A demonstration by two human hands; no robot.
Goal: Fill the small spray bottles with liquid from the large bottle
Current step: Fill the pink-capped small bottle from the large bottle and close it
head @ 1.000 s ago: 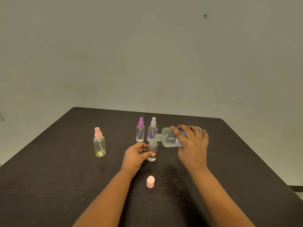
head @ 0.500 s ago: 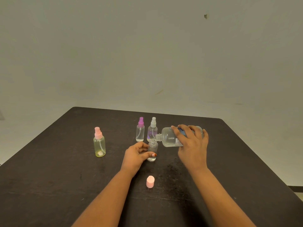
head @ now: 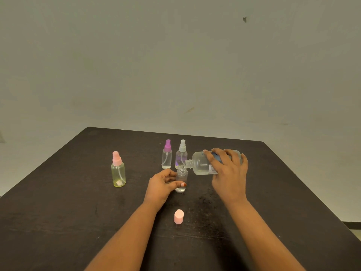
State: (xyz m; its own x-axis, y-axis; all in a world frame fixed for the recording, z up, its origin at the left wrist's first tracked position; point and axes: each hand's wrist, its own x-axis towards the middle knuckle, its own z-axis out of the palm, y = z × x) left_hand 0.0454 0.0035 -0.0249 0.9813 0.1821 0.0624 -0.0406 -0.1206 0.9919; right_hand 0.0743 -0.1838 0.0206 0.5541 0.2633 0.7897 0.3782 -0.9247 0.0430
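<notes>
My right hand (head: 228, 173) grips the large clear bottle (head: 201, 163), tipped on its side with its open neck over the mouth of a small uncapped clear bottle (head: 182, 178). My left hand (head: 163, 184) holds that small bottle upright on the dark table (head: 58, 212); a little liquid shows at its bottom. Behind stand a purple-capped spray bottle (head: 167, 155) and a white-capped spray bottle (head: 181, 154). To the left stands a yellowish spray bottle with a pink top (head: 118, 171).
A loose pink cap (head: 179, 216) lies on the table between my forearms, near the front. The table's far edge runs close behind the bottles, with a plain wall beyond. The right table edge slants down at the far right.
Hardly anything differs: both hands hold the same pose, with the large bottle still tipped over the small one.
</notes>
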